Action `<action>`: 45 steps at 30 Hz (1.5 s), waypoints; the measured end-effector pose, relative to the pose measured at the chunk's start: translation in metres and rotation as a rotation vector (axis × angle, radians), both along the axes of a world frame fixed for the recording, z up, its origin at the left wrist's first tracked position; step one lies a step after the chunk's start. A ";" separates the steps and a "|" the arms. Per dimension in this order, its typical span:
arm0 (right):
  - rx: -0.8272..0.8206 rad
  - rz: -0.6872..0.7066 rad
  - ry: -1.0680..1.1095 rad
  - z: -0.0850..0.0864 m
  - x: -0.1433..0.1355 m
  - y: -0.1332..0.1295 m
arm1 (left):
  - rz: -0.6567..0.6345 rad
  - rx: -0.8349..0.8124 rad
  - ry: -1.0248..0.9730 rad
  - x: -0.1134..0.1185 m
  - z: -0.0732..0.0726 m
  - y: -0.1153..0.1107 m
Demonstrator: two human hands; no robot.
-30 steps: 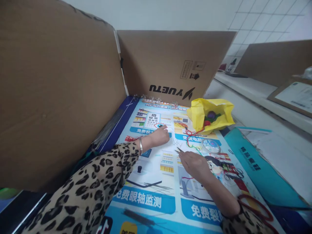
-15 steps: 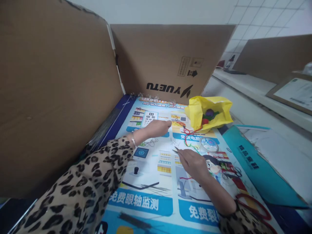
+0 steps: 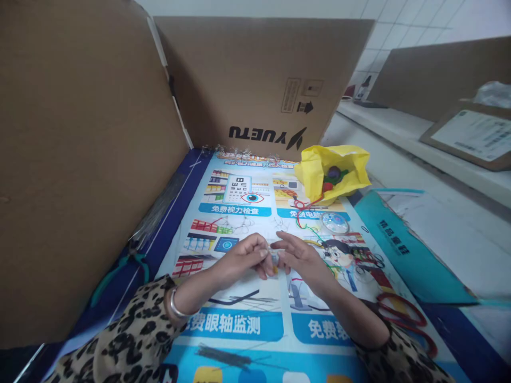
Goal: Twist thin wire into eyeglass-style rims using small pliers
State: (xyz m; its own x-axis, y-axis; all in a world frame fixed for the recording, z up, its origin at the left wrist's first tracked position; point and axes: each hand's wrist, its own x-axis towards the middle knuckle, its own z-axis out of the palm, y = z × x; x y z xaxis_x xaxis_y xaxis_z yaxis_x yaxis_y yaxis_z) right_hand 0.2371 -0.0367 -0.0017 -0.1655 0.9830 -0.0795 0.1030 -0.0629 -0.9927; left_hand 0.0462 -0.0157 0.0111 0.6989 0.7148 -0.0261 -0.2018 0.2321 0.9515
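My left hand (image 3: 251, 256) is over the middle of the printed poster sheet (image 3: 275, 340), fingers curled and thumb pressed against them. What it pinches, if anything, is too small to make out. Close on its right, my right hand (image 3: 305, 260) reaches in with fingers stretched and somewhat apart; no tool shows in it. Just beyond the hands are fine wire loops (image 3: 239, 223) and a round clear case (image 3: 335, 223) with a bluish pattern. A red cord (image 3: 302, 205) runs out of a yellow bag (image 3: 313, 170). Nearer me lies a bundle of thin dark wires (image 3: 223, 356).
Cardboard panels stand at the left (image 3: 80, 159) and the back (image 3: 239, 80). Teal-handled pliers (image 3: 133, 260) and long thin wires (image 3: 157, 210) lie along the left edge. At the right are a coiled red cord (image 3: 403, 319) and a teal box (image 3: 415, 250).
My left hand has drawn back toward me, beside the right hand. The dark pointed tool tips at my right fingers no longer show. The view has shifted, bringing the pliers into sight.
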 end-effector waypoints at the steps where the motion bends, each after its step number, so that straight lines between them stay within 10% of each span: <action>1: 0.032 -0.024 -0.059 0.002 0.004 0.002 | -0.006 -0.010 -0.002 -0.001 -0.001 -0.001; 6: 0.323 -0.270 -0.713 0.026 0.045 0.017 | 0.114 0.171 0.120 -0.004 -0.004 0.001; 13: 0.311 -0.027 -1.220 0.054 0.082 0.016 | 0.253 0.370 0.302 0.001 -0.011 0.006; 26: 0.542 0.283 -1.442 0.001 0.060 0.016 | 0.384 0.264 0.158 0.002 -0.019 0.007; 37: 0.550 0.031 -1.617 -0.015 0.033 0.014 | 0.466 0.264 0.151 0.000 -0.021 0.009; 45: 0.656 -0.149 -1.206 0.000 0.030 0.007 | 0.506 0.311 0.182 0.000 -0.021 0.011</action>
State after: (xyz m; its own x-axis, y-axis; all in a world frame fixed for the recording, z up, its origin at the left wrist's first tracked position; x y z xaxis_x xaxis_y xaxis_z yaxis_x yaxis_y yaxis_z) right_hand 0.2667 -0.0294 -0.0020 -0.2167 0.8978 0.3834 0.9454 0.2909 -0.1469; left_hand 0.0457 -0.0046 -0.0101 0.2757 0.9495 0.1498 -0.0419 -0.1438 0.9887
